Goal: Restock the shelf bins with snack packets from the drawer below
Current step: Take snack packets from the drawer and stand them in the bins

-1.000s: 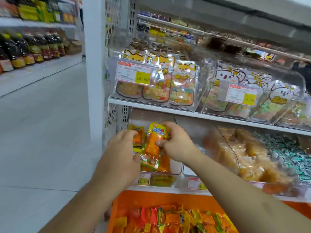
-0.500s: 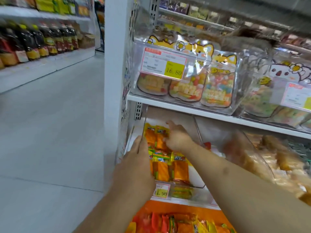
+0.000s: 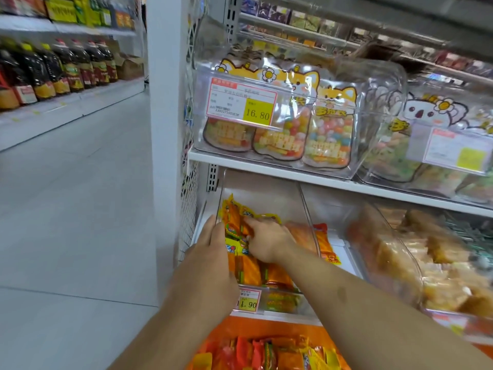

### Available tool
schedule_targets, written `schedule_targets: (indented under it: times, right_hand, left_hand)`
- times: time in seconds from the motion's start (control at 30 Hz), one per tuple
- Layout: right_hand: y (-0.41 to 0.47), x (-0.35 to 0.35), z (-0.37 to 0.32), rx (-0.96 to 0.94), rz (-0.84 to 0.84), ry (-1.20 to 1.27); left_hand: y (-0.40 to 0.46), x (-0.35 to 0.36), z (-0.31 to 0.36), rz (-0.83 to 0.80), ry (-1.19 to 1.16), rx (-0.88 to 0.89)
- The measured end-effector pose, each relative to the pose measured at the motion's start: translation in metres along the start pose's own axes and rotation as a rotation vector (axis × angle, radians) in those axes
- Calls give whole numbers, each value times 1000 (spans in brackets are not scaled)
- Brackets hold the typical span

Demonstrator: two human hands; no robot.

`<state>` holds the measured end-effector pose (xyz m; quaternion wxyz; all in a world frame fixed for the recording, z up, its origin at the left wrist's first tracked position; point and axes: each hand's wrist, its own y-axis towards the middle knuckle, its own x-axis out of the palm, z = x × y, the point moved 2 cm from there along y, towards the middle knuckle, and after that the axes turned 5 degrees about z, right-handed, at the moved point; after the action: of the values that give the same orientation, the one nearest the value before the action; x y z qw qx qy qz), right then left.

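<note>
Currently both hands are inside the leftmost clear bin on the lower shelf, tidying orange-and-yellow snack packets. Left hand lies flat against the left side of the stack, fingers straight and pressed together, touching the packets edge-on like a backstop. Right hand sits on top of the stack; its fingertips curl down onto an upper packet, but whether they pinch it or just press it I can't tell (fingertips partly hidden by the wrappers). More packets of the same kind lie in the orange drawer directly below, so supply is there and the bin is only part full toward the back. Risks, as I judge them: wrappers look slick, so packets standing on edge could fan over or slide forward once the left hand lets go; one red-orange packet already lies outside the bin's right wall, in the gap beside the neighbouring bin of brown snacks, and a nudge against that wall could push it further out of reach. Overfilling the front could also bury the price tag or spill packets back into the drawer.
</note>
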<state>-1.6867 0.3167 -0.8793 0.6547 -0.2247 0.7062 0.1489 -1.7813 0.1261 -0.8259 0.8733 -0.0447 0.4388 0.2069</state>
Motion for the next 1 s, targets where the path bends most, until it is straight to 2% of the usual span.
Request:
schedule_targets:
  times: [0.57, 0.73, 0.8, 0.9, 1.0]
  right_hand:
    - [-4, 4, -26, -156, 75, 50]
    - [-4, 2, -24, -223, 104, -24]
    - [-2, 3, -22, -209, 78, 7]
    - [2, 6, -14, -122, 101, 191]
    - [5, 9, -9, -53, 70, 150]
  left_hand:
    - [2, 7, -3, 43, -29, 6]
    - [2, 8, -3, 45, -29, 7]
    - [2, 9, -4, 49, -40, 12]
    - [3, 9, -5, 51, -26, 3]
    - [3, 10, -5, 51, -30, 8]
